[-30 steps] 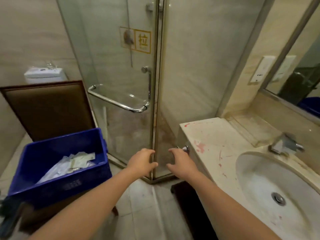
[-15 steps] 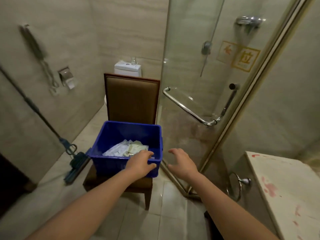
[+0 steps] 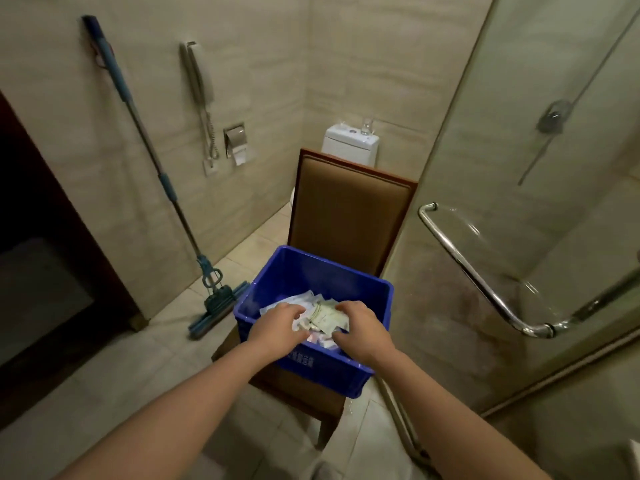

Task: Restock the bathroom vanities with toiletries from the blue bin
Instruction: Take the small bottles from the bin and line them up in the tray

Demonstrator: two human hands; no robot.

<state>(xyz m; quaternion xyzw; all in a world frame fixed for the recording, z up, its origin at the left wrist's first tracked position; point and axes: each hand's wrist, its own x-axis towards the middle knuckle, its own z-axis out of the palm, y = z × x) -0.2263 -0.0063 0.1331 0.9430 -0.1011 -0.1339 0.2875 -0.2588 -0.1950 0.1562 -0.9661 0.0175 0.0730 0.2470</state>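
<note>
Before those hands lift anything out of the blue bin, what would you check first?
1. The blue bin rests on the chair seat: ok.
2. The left hand and right hand are both inside the bin: ok.
3. There are packets to take: ok, a loose pile.
4. Firm hold on a packet: cannot tell, since the fingers hide it.
5. The vanity is in sight for the drop-off: not ok, it is out of view.
</note>
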